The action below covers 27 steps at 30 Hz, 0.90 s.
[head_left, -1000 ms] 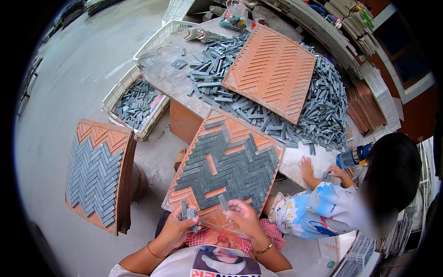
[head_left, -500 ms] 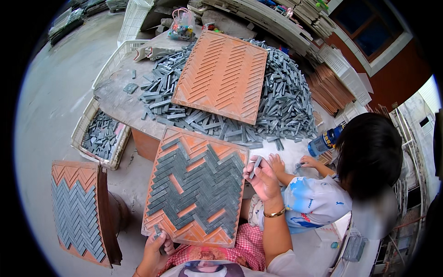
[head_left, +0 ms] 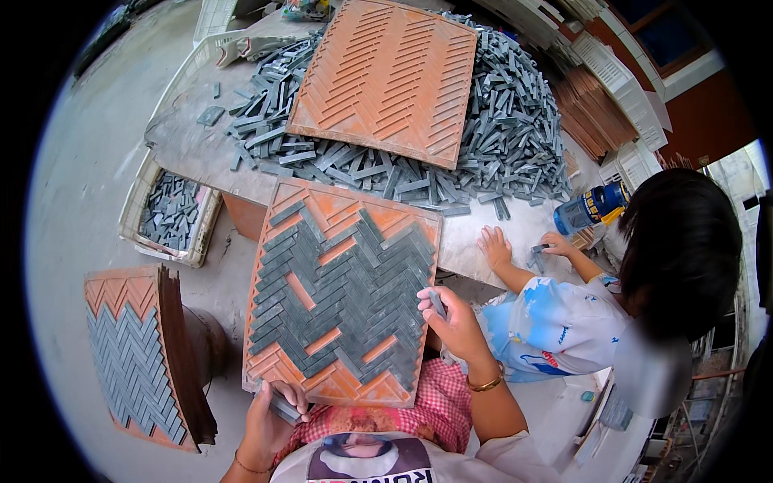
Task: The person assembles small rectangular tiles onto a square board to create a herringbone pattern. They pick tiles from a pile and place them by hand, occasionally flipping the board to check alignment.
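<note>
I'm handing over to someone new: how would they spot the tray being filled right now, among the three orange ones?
Start at the grey table heaped with grey stone strips. The working tray leans from its near edge onto the person's lap, between the left hand and right hand. Unlike the bare tray on the heap, it is mostly filled, with scattered orange gaps.

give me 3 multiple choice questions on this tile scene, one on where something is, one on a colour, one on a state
1. Where is the blue bottle?
A. table's right end
B. floor crate
C. on the lap board

2. What colour are the loose tiles?
A. white
B. grey
C. yellow

3. How full is the lap board?
A. empty
B. mostly filled, some gaps
C. full

A: it lies at the table edge beside the pile.
B: the heap is grey.
B: orange slots show among the laid tiles.
</note>
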{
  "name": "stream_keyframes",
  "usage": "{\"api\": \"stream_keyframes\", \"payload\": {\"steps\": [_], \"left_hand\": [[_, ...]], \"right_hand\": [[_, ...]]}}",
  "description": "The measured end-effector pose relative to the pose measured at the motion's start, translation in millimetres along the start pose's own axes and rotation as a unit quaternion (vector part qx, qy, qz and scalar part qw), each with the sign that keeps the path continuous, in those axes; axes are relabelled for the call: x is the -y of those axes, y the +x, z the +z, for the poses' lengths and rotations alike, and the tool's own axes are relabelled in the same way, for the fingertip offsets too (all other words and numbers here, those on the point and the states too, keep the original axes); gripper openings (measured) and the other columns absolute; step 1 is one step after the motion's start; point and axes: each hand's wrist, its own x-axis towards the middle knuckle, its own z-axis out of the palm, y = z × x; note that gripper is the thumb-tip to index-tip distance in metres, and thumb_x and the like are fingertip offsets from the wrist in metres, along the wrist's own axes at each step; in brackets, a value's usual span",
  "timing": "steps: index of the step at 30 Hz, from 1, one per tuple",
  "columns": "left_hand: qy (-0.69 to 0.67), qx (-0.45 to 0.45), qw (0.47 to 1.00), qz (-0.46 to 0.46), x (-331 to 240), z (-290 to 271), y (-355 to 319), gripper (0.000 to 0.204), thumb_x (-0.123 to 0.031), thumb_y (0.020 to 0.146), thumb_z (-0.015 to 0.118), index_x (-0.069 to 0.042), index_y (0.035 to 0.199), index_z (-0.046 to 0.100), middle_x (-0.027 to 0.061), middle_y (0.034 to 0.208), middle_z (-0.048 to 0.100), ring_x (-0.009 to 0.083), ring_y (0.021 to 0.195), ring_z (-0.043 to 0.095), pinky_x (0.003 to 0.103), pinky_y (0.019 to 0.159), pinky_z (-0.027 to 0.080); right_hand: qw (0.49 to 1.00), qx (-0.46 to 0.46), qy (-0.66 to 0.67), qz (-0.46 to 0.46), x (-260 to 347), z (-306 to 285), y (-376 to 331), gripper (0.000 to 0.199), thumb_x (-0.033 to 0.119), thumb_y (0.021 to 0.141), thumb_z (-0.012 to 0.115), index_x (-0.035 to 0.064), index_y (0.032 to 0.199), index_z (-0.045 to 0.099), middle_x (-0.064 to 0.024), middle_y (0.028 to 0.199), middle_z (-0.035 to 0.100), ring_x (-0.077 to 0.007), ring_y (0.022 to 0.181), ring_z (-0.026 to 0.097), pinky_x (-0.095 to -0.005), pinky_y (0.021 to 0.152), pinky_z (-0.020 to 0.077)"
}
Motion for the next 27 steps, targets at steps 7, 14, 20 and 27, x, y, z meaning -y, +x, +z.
{"api": "stream_keyframes", "payload": {"steps": [7,14,20,27], "left_hand": [[0.040,-0.026,0.998,-0.051,1,1,-5,0.045,-0.044,0.090,0.045,0.000,0.088,0.054,0.0110,0.075,0.053,0.0201,0.067,0.053,0.030,0.059,0.045],[0.038,-0.020,0.998,-0.042,8,-5,-8,0.024,-0.021,0.082,0.064,0.001,0.084,0.057,0.0075,0.066,0.052,0.0191,0.063,0.053,0.031,0.060,0.046],[0.066,-0.032,0.993,-0.093,12,3,-9,0.018,-0.013,0.081,0.062,0.002,0.089,0.058,0.0088,0.066,0.055,0.0206,0.063,0.055,0.031,0.062,0.046],[0.061,-0.031,0.990,-0.123,11,5,-15,0.015,-0.006,0.084,0.058,0.003,0.096,0.058,0.0084,0.071,0.058,0.0158,0.063,0.056,0.027,0.061,0.047]], "right_hand": [[0.979,0.079,0.171,0.081,-8,-7,-44,0.026,0.001,0.087,0.047,-0.0052,0.112,0.050,-0.0072,0.099,0.055,-0.0120,0.081,0.057,-0.0261,0.075,0.0473],[0.971,0.074,0.152,0.169,-16,0,-69,0.013,0.007,0.089,0.050,-0.0010,0.099,0.051,-0.0016,0.084,0.056,-0.0074,0.073,0.054,-0.0219,0.063,0.0454],[0.971,0.087,0.150,0.162,-2,34,-78,0.025,0.004,0.085,0.055,-0.0004,0.109,0.050,-0.0010,0.083,0.054,-0.0067,0.073,0.052,-0.0211,0.067,0.0445],[0.969,0.142,0.154,0.129,-5,64,-68,0.037,0.000,0.083,0.056,-0.0034,0.118,0.044,-0.0051,0.091,0.057,-0.0082,0.079,0.055,-0.0209,0.072,0.0458]]}}
